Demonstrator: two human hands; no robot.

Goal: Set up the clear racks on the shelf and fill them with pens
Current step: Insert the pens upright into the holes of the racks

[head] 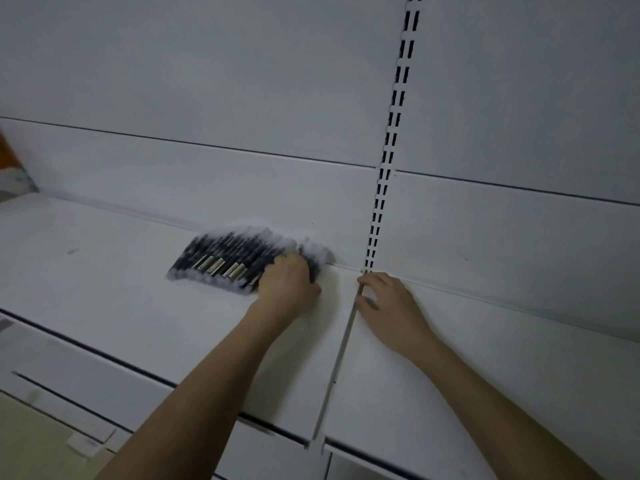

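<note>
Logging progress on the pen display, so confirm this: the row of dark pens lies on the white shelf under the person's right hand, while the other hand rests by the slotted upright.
Wrong hand. The head view shows the left hand on the row of dark pens lying on the white shelf; the right hand rests by the slotted upright.

No text, brand or number can be read; the pale labels on the dark pens are blurred beyond reading.
</note>
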